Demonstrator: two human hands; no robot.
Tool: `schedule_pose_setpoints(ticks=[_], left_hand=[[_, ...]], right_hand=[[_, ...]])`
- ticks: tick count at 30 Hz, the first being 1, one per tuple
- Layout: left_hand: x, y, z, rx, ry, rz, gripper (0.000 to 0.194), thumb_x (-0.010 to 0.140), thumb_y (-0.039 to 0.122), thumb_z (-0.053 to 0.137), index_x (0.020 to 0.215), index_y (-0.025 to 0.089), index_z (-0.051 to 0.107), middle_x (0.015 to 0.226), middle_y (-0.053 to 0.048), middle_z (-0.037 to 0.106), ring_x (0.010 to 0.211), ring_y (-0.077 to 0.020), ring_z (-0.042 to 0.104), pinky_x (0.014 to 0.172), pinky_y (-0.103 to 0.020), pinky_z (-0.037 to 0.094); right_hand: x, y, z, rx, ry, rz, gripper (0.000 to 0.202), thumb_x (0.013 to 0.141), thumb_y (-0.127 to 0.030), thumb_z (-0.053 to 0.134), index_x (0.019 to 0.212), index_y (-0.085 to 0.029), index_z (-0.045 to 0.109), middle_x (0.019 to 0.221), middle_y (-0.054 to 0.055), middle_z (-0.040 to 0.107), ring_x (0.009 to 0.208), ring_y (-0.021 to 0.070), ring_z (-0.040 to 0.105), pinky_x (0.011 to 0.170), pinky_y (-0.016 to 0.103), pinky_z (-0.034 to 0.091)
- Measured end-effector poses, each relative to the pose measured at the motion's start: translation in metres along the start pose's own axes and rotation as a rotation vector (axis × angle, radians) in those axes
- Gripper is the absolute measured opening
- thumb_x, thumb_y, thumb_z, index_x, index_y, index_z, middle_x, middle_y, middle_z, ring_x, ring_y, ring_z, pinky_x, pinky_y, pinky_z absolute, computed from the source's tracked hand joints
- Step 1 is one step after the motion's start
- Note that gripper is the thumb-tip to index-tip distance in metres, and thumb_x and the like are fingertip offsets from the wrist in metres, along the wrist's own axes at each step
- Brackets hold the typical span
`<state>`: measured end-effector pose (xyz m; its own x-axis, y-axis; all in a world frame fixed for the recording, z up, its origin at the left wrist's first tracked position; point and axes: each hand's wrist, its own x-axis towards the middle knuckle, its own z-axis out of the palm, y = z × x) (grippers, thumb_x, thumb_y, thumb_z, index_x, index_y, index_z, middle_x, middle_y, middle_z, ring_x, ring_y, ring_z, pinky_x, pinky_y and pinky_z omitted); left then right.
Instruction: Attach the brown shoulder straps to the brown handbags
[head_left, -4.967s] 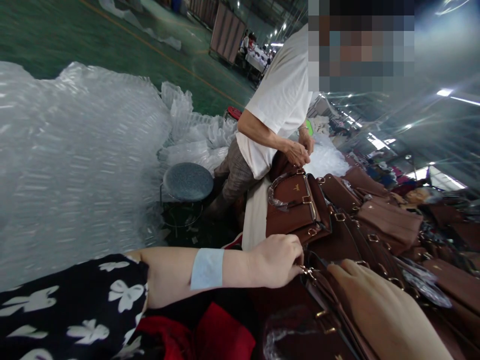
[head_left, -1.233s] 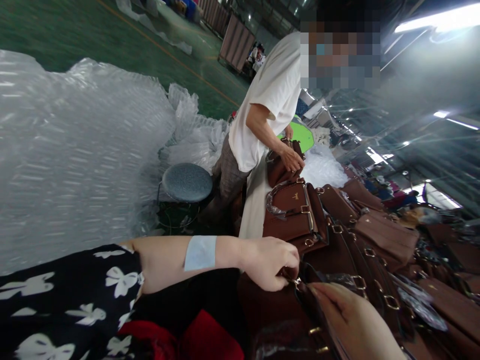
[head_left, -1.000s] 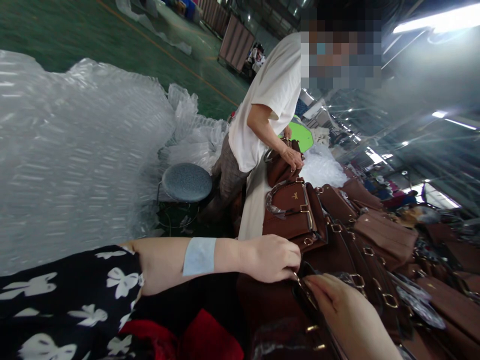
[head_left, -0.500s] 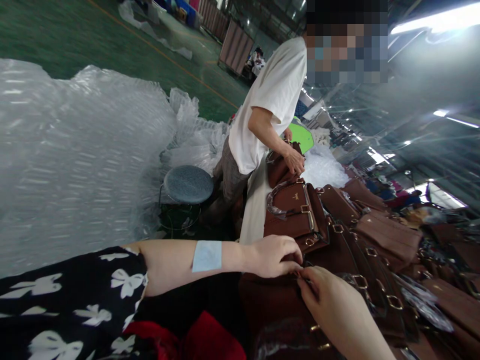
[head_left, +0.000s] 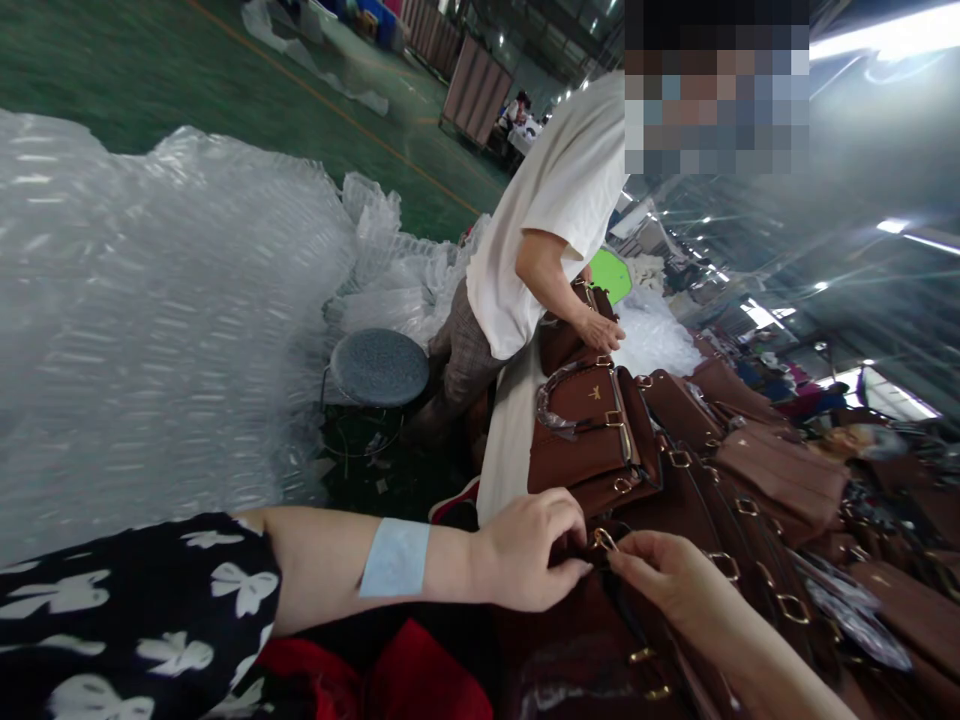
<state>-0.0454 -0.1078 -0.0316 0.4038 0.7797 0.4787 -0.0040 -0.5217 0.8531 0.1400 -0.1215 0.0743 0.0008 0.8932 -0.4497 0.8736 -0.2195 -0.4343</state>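
Note:
A dark brown handbag (head_left: 570, 635) lies close in front of me, its side toward my body, with gold fittings and a clear plastic wrap on part of it. At its upper corner my right hand (head_left: 675, 580) pinches a gold metal ring (head_left: 602, 540) between thumb and fingers. My left hand (head_left: 529, 550) is just left of the ring, fingers curled and closed at the bag's edge; its fingertips are partly hidden. Beyond them stands another brown handbag (head_left: 577, 440) with a plastic-wrapped handle and a gold emblem.
Several more brown handbags (head_left: 780, 470) crowd the right side. A co-worker in a white shirt (head_left: 559, 180) reaches over a bag farther along the pale table edge (head_left: 510, 430). To the left are a round grey stool (head_left: 379, 366) and a large heap of bubble wrap (head_left: 165, 330).
My hands have drawn slightly apart, and the gold ring now shows between them in my right fingers. My left hand shifted a little left and down. The co-worker's hand moved slightly right.

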Motion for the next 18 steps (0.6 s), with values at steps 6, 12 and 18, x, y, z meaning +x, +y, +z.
schedule_pose_setpoints(ticks=[6, 12, 18], left_hand=[[0.011, -0.001, -0.001, -0.015, -0.043, 0.086, 0.016, 0.082, 0.034, 0.071, 0.082, 0.019, 0.075, 0.098, -0.004, 0.064, 0.086, -0.0152, 0.062, 0.080, -0.026, 0.049], [0.021, 0.003, -0.011, -0.034, -0.044, 0.026, 0.010, 0.085, 0.021, 0.066, 0.082, 0.014, 0.071, 0.096, -0.005, 0.065, 0.082, -0.0142, 0.061, 0.078, -0.025, 0.049], [0.031, 0.004, -0.016, -0.106, -0.055, 0.075, 0.010, 0.086, 0.020, 0.063, 0.081, 0.014, 0.069, 0.091, -0.006, 0.065, 0.086, -0.0154, 0.062, 0.080, -0.026, 0.050]], right_hand=[[0.006, 0.013, 0.006, 0.475, -0.082, 0.173, 0.033, 0.072, -0.048, 0.068, 0.073, -0.015, 0.064, 0.058, -0.001, 0.061, 0.053, 0.0114, 0.052, 0.055, 0.023, 0.038], [-0.005, 0.000, 0.005, 0.276, 0.087, -0.009, 0.037, 0.070, -0.048, 0.073, 0.088, -0.016, 0.071, 0.056, -0.006, 0.050, 0.053, 0.0105, 0.044, 0.051, 0.022, 0.034], [-0.013, -0.005, -0.001, 0.218, 0.083, -0.023, 0.039, 0.071, -0.053, 0.072, 0.089, -0.018, 0.076, 0.073, 0.003, 0.069, 0.071, 0.0183, 0.060, 0.064, 0.025, 0.046]])
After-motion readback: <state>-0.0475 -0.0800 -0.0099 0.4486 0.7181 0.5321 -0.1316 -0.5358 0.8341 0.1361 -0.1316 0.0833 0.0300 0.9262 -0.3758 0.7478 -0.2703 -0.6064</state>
